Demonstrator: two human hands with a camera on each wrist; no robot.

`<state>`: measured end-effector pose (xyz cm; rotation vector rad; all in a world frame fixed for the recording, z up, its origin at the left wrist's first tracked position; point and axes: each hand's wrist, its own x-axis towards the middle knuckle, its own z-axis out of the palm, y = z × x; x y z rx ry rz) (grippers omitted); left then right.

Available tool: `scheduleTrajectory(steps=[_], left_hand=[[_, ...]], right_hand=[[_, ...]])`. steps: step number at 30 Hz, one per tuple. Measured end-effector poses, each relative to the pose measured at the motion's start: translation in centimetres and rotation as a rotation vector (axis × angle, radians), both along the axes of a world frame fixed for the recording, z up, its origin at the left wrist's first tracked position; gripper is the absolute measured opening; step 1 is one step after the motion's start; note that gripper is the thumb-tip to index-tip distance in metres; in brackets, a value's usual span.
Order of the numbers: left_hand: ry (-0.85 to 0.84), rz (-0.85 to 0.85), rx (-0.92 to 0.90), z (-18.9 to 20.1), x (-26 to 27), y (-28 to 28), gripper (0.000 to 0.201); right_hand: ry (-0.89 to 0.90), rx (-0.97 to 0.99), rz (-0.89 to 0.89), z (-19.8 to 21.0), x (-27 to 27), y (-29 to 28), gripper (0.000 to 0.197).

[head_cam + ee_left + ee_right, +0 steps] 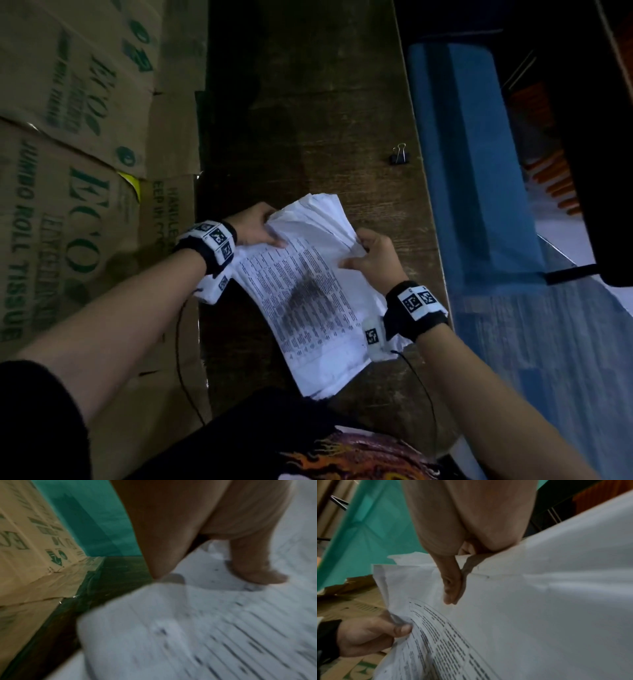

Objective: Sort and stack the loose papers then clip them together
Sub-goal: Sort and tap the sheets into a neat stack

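The papers are a thin sheaf of crumpled white sheets, held low over the dark wooden bench with their near end dropping toward the person's lap. They look light and limp: the sheets sag and curl wherever nothing supports them, and the far edges are fanned and out of line. The top sheet carries a printed table in fine rows, too small and blurred to read, with a grey smudge across its middle. Paper this creased will probably slide sheet on sheet and tear at a pinched corner, so I would take it by both long edges and tap it square on the bench before clipping.

The left hand grips the left edge near the far end, thumb on top and fingers under. The right hand pinches the opposite edge, where a blank sheet is folded up and back. The right wrist view shows that sheet bowed over the printed one.

A black binder clip sits on the bench well beyond the papers, near the right edge, with its wire handles up.

Cardboard cartons are stacked along the left. Their green print reads "ECO" and "JUMBO ROLL TISSUE"; smaller lines are cut off. To the right of the bench runs a blue surface.
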<state>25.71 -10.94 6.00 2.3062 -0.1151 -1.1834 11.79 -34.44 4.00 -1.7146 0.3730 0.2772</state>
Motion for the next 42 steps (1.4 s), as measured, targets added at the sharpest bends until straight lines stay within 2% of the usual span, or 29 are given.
scheduleTrajectory(steps=[2, 4, 5, 6, 7, 8, 10, 11, 14, 15, 18, 20, 22, 24, 26, 28, 30, 32, 34, 36, 40, 42], left_hand=[[-0.077, 0.108, -0.072, 0.8, -1.0, 0.6, 0.071], [-0.155, 0.201, -0.135, 1.9, -2.0, 1.6, 0.044], [-0.19, 0.255, -0.163, 2.1, -2.5, 2.4, 0.036], [-0.216, 0.32, -0.19, 2.7, -2.9, 3.2, 0.036], [-0.24, 0.39, -0.223, 2.9, -3.3, 4.2, 0.039], [-0.241, 0.466, -0.255, 3.0, -3.7, 5.1, 0.04], [-0.226, 0.599, -0.333, 3.7, -4.7, 6.2, 0.039], [-0.225, 0.635, -0.374, 3.9, -5.2, 6.6, 0.041], [-0.27, 0.729, -0.51, 4.6, -6.7, 7.0, 0.04], [-0.303, 0.788, -0.532, 4.7, -7.2, 7.1, 0.037], [-0.462, 1.003, -0.553, 5.2, -8.9, 6.2, 0.022], [-0.582, 1.133, -0.555, 5.5, -10.6, 5.3, 0.036], [-0.641, 1.209, -0.56, 5.0, -11.9, 5.0, 0.045], [-0.595, 1.188, -0.504, 3.9, -12.8, 5.5, 0.052], [-0.516, 1.062, -0.422, 2.5, -13.8, 6.4, 0.053], [-0.495, 0.898, -0.458, 1.7, -14.3, 7.1, 0.043], [-0.522, 0.821, -0.526, 1.8, -14.2, 8.0, 0.039], [-0.565, 0.747, -0.609, 1.8, -13.8, 8.9, 0.05], [-0.585, 0.647, -0.575, 1.9, -13.6, 9.1, 0.055], [-0.517, 0.681, -0.517, 1.8, -13.5, 9.0, 0.05], [-0.492, 0.713, -0.698, 1.2, -12.5, 10.4, 0.06], [-0.493, 0.685, -0.684, 1.5, -12.2, 10.0, 0.058]], right_hand=[[0.041, -0.034, 0.058, 0.0, -0.2, -1.0, 0.047], [0.139, -0.247, 0.216, -0.1, -1.0, -2.4, 0.069], [0.182, -0.376, 0.263, 0.0, -1.7, -3.2, 0.067], [0.202, -0.458, 0.238, 0.0, -2.6, -4.2, 0.055], [0.193, -0.451, 0.155, 0.3, -3.5, -4.8, 0.043], [0.161, -0.355, 0.026, 0.4, -4.3, -5.2, 0.04], [0.056, -0.11, -0.255, 0.3, -5.4, -5.6, 0.048], [0.003, -0.009, -0.331, 0.6, -5.5, -5.3, 0.053], [-0.057, 0.218, -0.305, 1.0, -4.9, -3.3, 0.049], [-0.081, 0.228, -0.288, 1.4, -4.5, -2.7, 0.044], [-0.186, 0.085, -0.338, 3.8, -3.1, -1.5, 0.023], [-0.301, 0.071, -0.371, 5.5, -2.6, -0.8, 0.02], [-0.379, 0.077, -0.356, 6.3, -2.7, -0.5, 0.026], [-0.396, 0.064, -0.309, 6.1, -3.3, -0.6, 0.028], [-0.38, 0.065, -0.288, 5.0, -3.9, -0.9, 0.032], [-0.38, 0.029, -0.266, 4.3, -4.2, -1.1, 0.037], [-0.37, 0.024, -0.262, 3.7, -4.1, -1.8, 0.039], [-0.369, -0.001, -0.263, 3.4, -3.9, -2.4, 0.038], [-0.36, -0.042, -0.236, 3.4, -3.5, -2.6, 0.034], [-0.344, -0.082, -0.195, 3.7, -3.2, -2.2, 0.035], [-0.359, -0.072, -0.126, 4.0, -2.6, -3.2, 0.036], [-0.321, -0.055, -0.119, 3.7, -2.3, -3.0, 0.04]])
